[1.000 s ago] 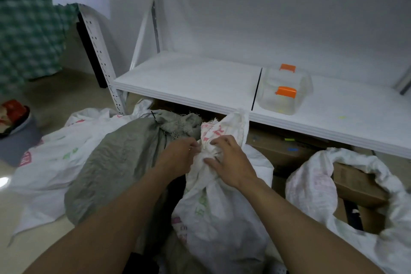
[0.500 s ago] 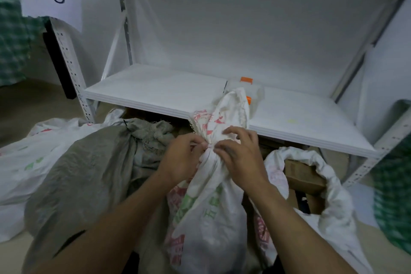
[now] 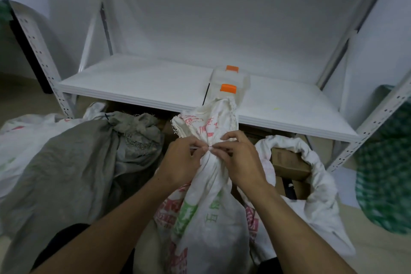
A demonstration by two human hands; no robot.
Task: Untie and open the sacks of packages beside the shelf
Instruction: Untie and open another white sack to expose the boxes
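Note:
A white woven sack (image 3: pixel 211 213) with red and green print stands upright in front of me, its neck bunched and tied. My left hand (image 3: pixel 181 161) and my right hand (image 3: pixel 241 159) meet at the neck and pinch the tie (image 3: pixel 209 148) with their fingertips. The sack's frayed top flares above my hands. A grey sack (image 3: pixel 73 169), tied at its neck, lies to the left. An open white sack (image 3: pixel 320 187) with its rim rolled down shows cardboard boxes (image 3: pixel 289 162) at the right.
The white metal shelf (image 3: pixel 138 82) runs behind the sacks, with a clear plastic box (image 3: pixel 230 81) with orange clips on it. Another white sack (image 3: pixel 20 138) lies at far left. A green checked bag (image 3: pixel 387 176) stands at right beyond the shelf post.
My view has drawn closer to the sack. Both hands have shifted slightly upward on the neck, fingertips now pinched together at the tie.

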